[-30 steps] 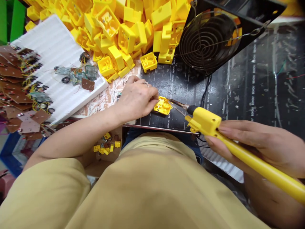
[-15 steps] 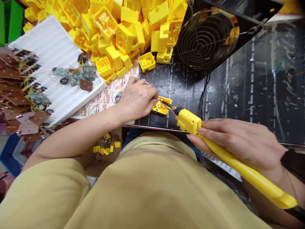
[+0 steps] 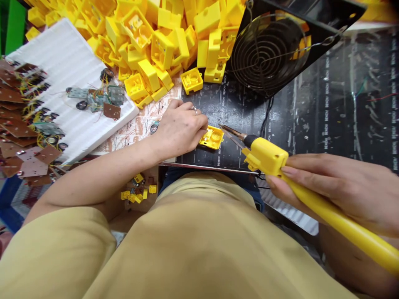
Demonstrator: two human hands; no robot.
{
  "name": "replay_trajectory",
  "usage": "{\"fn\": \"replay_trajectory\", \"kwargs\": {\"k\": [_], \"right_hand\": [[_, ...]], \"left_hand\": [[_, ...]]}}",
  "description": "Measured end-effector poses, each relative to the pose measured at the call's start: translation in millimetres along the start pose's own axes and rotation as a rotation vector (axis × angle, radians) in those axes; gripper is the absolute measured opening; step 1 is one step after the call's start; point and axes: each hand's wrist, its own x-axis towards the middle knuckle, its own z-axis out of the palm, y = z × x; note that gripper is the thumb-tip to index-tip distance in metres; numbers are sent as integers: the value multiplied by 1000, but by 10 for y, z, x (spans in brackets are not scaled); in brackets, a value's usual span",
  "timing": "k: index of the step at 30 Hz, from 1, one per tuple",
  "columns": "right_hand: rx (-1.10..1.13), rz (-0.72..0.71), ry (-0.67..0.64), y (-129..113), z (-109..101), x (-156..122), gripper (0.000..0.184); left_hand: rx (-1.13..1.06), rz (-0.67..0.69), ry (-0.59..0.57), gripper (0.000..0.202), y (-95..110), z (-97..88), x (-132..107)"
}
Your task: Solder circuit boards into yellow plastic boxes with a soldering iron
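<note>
My left hand (image 3: 179, 129) rests on the black mat (image 3: 311, 124), its fingers pinched on the left edge of a small yellow plastic part (image 3: 212, 138). A ring shows on one finger. My right hand (image 3: 336, 189) grips a yellow soldering iron (image 3: 311, 199) by its long handle. The iron's metal tip (image 3: 232, 132) points left and hovers just right of the yellow part, a short gap away from it.
A heap of yellow plastic housings (image 3: 162, 37) fills the back. A black wire-guarded fan (image 3: 271, 45) stands at back right. A white ribbed tray (image 3: 68, 87) with wired circuit boards lies left, beside brown boards (image 3: 21, 137). Small yellow bits (image 3: 137, 192) lie below the table edge.
The soldering iron went in to the yellow part half a second ago and has now drawn back to the right. My left hand stayed on the part.
</note>
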Motion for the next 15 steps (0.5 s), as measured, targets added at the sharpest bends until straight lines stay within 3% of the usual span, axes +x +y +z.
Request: {"fn": "replay_trajectory", "kwargs": {"k": [6, 9, 13, 15], "right_hand": [[37, -182, 105, -47, 122, 209, 21], [51, -215, 122, -61, 126, 280, 21], [54, -54, 65, -36, 58, 187, 6], [46, 42, 29, -28, 42, 117, 18]], "left_hand": [[41, 23, 22, 22, -5, 7, -10], [68, 36, 49, 24, -4, 14, -17], [79, 46, 46, 27, 2, 17, -16], [67, 36, 38, 28, 7, 16, -11]]}}
